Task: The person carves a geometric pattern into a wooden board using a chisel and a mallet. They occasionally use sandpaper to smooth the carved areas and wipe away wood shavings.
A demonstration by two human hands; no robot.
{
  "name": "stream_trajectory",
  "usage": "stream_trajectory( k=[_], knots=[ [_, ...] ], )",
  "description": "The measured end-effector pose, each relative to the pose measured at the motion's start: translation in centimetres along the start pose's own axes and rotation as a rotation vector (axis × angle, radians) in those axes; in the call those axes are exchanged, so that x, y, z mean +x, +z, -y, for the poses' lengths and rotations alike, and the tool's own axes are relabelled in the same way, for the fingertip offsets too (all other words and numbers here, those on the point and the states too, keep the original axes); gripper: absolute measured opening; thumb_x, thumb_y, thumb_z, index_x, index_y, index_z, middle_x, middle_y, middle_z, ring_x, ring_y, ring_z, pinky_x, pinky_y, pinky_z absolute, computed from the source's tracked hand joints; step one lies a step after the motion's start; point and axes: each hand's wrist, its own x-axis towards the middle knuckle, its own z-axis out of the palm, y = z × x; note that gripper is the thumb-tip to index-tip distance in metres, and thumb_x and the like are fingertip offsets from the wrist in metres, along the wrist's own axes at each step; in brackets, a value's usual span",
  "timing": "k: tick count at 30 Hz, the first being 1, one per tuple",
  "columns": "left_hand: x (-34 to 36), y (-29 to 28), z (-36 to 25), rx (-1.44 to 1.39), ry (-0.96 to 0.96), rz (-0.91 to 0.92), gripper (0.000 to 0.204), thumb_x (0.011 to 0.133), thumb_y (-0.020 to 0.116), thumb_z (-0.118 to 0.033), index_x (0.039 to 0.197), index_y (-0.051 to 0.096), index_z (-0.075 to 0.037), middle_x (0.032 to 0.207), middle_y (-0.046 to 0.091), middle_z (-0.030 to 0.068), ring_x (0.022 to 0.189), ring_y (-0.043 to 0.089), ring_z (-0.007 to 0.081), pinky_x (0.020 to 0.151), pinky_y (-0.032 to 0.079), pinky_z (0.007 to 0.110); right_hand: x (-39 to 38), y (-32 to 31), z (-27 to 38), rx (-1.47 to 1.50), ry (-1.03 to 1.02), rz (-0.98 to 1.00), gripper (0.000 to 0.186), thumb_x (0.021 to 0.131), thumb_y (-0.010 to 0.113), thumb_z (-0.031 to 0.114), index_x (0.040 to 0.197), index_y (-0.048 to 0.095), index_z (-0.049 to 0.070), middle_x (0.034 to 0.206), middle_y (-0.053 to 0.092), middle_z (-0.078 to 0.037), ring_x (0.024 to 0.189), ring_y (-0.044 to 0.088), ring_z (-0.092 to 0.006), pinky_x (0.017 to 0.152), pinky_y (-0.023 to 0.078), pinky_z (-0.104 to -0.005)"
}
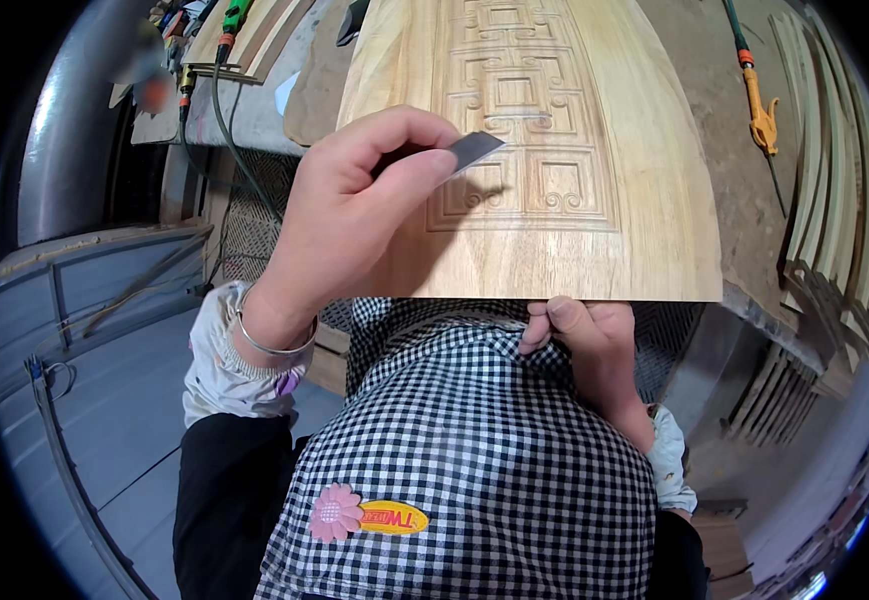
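My left hand (354, 195) is closed, pinching a small dark grey flat piece (474, 150) with a slanted, pointed end between thumb and fingers. Whether it is a scraper blade or folded sandpaper I cannot tell. It is held over the carved wooden board (654, 200), and its shadow falls on the relief of squares and scrolls. My right hand (599, 345) is at the board's near edge, with its fingers curled and its thumb against the edge; part of its grip is hidden under the board. The board's far end runs out of view.
A worktable (754, 180) lies under the board. An orange air blow gun (757, 110) and long wooden strips (824, 150) are at right. Wood pieces (254, 45) and hoses (224, 130) occupy the far left, beside a shiny metal cylinder (79, 120). A checked apron (474, 430) covers my lap.
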Motion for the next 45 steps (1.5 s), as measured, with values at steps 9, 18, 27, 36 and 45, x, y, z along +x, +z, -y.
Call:
stream_trajectory(
  k=[9, 18, 27, 36, 45],
  knots=[
    [-2.6, 4.3, 6.2, -0.574, -0.279, 0.042, 0.013, 0.102, 0.067, -0.011, 0.112, 0.069, -0.001, 0.098, 0.072, 0.0013, 0.089, 0.066, 0.0076, 0.083, 0.054, 0.023, 1.0, -4.8, -5.7, 0.035, 0.303, -0.117, 0.036, 0.109, 0.058, 0.028, 0.102, 0.072, -0.004, 0.084, 0.076, -0.009, 0.068, 0.068, -0.0118, 0.064, 0.054, -0.0239],
    [-2.9, 11.1, 7.6, -0.886, -0.228, 0.316, 0.009, 0.101, 0.067, -0.016, 0.099, 0.071, -0.007, 0.143, 0.06, 0.0089, 0.118, 0.063, 0.0186, 0.108, 0.048, 0.039, 1.7, -1.9, -0.8, 0.15, -0.023, 0.016, 0.036, 0.11, 0.055, 0.022, 0.134, 0.064, -0.004, 0.109, 0.072, -0.009, 0.098, 0.068, -0.0147, 0.092, 0.053, -0.0288],
    [4.2, 8.8, 13.1, -0.244, 0.144, 0.054, 0.026, 0.103, 0.065, -0.015, 0.127, 0.067, -0.005, 0.132, 0.062, 0.0077, 0.118, 0.064, 0.0209, 0.102, 0.054, 0.035, 5.1, -4.9, -1.5, -0.326, -0.239, -0.343, 0.022, 0.096, 0.07, 0.002, 0.117, 0.076, 0.001, 0.093, 0.069, -0.003, 0.082, 0.066, -0.0122, 0.076, 0.055, -0.0271],
    [10.6, 7.1, 14.8, 0.579, 0.438, -0.437, 0.019, 0.091, 0.071, -0.013, 0.108, 0.068, -0.006, 0.119, 0.065, 0.0166, 0.114, 0.058, 0.0385, 0.1, 0.046, 0.048, 9.0, -7.7, -0.3, -1.234, -0.877, -0.226, 0.017, 0.078, 0.084, 0.005, 0.091, 0.073, 0.007, 0.083, 0.064, -0.007, 0.079, 0.063, -0.0275, 0.069, 0.051, -0.0388],
    [10.6, 7.3, 14.6, 0.589, 0.468, -0.433, 0.016, 0.091, 0.07, -0.01, 0.105, 0.066, -0.004, 0.116, 0.064, 0.0168, 0.11, 0.057, 0.0393, 0.098, 0.046, 0.048, 10.0, -8.4, -0.5, -1.292, -1.043, -0.196, 0.02, 0.075, 0.084, 0.004, 0.09, 0.072, 0.008, 0.083, 0.063, -0.006, 0.077, 0.062, -0.027, 0.067, 0.049, -0.0399]
  ],
)
